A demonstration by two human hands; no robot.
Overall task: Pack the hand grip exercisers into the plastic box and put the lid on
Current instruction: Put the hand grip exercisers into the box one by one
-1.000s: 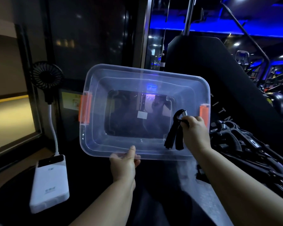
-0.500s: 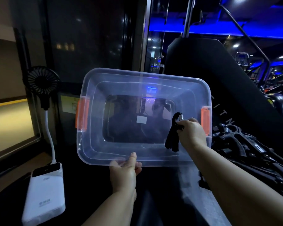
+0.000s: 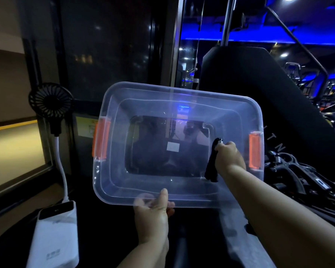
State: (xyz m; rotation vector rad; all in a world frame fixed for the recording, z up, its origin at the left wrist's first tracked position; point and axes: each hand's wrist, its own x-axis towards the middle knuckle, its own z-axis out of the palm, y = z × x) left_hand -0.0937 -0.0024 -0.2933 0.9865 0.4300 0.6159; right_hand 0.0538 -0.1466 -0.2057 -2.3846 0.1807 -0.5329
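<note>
One clear plastic box is held up, tilted with its mouth toward the camera. It is pinched at the near rim by the left hand, with the thumb laid over the edge and the fingers curled beneath. Two orange latches are counted, one on each short side: the left latch and the right latch, the latter just right of the right hand. One black exerciser is clamped in that fist, inside the box mouth by the right wall. Its spring end shows above the fist and its handles hang below, near the floor's near-right corner. Left of this grip the box floor lies open, marked by one white label. More exercisers are heaped in a pile outside, right of the right latch; their number cannot be told. One fan and one white power bank are seen well left of the left hand's grip.
</note>
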